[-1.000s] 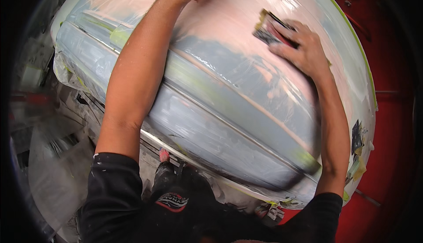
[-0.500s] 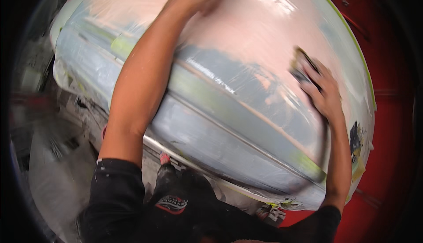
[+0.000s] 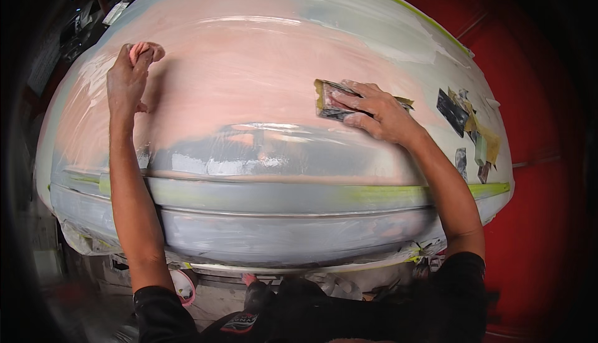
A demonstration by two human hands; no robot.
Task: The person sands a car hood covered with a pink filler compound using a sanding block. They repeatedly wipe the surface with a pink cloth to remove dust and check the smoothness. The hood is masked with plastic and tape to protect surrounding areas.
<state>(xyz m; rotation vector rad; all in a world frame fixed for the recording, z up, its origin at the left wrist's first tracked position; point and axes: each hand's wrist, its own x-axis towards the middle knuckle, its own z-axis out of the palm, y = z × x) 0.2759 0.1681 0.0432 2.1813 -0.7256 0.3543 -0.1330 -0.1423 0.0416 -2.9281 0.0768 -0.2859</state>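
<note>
Sanding pad (image 3: 330,102) being gripped by R hand (image 3: 378,111), long axis approx. 9-to-3 o'clock; pink rag (image 3: 148,50) being clutched by L hand (image 3: 127,80).

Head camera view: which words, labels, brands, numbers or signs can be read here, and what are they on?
Black clothing: a reddish emblem with pale lettering, too small and blurred to quote.
Curved panel: no lettering that I can make out.
Sanding pad under the right hand: none legible.
</note>
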